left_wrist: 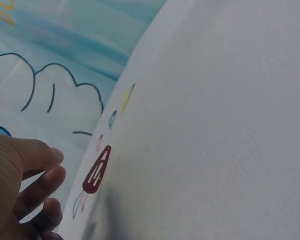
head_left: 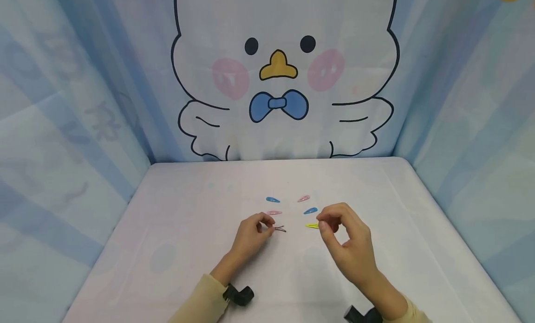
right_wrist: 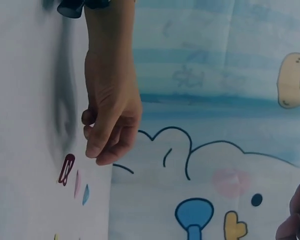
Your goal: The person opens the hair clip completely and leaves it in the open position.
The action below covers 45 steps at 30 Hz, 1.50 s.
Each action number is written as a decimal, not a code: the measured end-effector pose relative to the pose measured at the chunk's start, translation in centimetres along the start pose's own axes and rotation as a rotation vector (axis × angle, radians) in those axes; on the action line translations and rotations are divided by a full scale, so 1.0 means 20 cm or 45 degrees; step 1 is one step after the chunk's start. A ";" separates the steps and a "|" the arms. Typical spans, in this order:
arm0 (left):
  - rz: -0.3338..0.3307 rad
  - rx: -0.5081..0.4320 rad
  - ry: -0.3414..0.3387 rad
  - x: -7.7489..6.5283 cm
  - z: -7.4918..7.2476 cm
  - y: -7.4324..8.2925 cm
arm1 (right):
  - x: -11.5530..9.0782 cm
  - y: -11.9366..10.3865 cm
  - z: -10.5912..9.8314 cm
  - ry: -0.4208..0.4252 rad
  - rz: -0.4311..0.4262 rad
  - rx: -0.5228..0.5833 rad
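Note:
A dark red snap hair clip (left_wrist: 96,171) lies on the white table, just off the fingertips of my left hand (head_left: 253,235). Its thumb and fingers are loosely bent, with a gap to the clip in the left wrist view. My right hand (head_left: 349,244) hovers over the table, thumb and forefinger close to each other, nothing visible between them. In the head view its fingertips overlap the end of a yellow hair clip (head_left: 311,226). Behind lie a blue clip (head_left: 310,210), a pink clip (head_left: 303,198), another pink clip (head_left: 274,213) and another blue clip (head_left: 273,199).
The clips stand in two loose columns on the white cloth-covered table (head_left: 200,193). A curtain (head_left: 276,137) with a cartoon bird closes off the back, and patterned curtains (head_left: 468,128) hang at both sides. Black wrist cameras (head_left: 239,296) sit on both forearms.

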<state>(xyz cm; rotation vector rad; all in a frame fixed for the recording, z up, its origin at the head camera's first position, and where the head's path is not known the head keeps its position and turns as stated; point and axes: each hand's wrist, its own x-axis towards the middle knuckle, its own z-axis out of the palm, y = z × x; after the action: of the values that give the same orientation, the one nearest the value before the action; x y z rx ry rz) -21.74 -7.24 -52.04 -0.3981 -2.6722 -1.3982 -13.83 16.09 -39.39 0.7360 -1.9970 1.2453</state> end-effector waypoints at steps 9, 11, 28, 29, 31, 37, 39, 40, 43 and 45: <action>0.049 -0.029 -0.021 -0.03 -0.05 0.11 | -0.01 0.11 0.04 0.015 0.132 -0.091; 0.047 -0.034 -0.034 -0.04 -0.06 0.14 | -0.01 0.14 0.04 0.011 0.173 -0.110; 0.094 -0.139 -0.162 -0.17 -0.19 0.40 | -0.07 0.43 0.10 -0.139 0.586 -0.234; 0.097 -0.142 -0.172 -0.18 -0.20 0.42 | -0.07 0.45 0.11 -0.150 0.601 -0.259; 0.110 -0.131 -0.188 -0.19 -0.21 0.44 | -0.08 0.48 0.13 -0.183 0.636 -0.301; 0.166 -0.127 -0.245 -0.23 -0.25 0.51 | -0.11 0.57 0.15 -0.314 0.777 -0.360; 0.177 -0.133 -0.269 -0.24 -0.27 0.53 | -0.12 0.60 0.15 -0.355 0.812 -0.387; 0.182 -0.136 -0.280 -0.24 -0.27 0.54 | -0.13 0.61 0.15 -0.373 0.828 -0.393; 0.204 -0.132 -0.306 -0.25 -0.28 0.56 | -0.15 0.65 0.15 -0.430 0.864 -0.423; 0.225 -0.120 -0.316 -0.25 -0.29 0.58 | -0.16 0.67 0.14 -0.462 0.882 -0.438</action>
<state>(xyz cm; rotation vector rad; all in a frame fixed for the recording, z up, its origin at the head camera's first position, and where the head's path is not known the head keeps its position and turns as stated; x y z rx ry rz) -13.88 -6.70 -40.60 -0.8464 -2.6798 -1.5124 -22.55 19.05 -50.12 0.0858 -2.8181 1.1176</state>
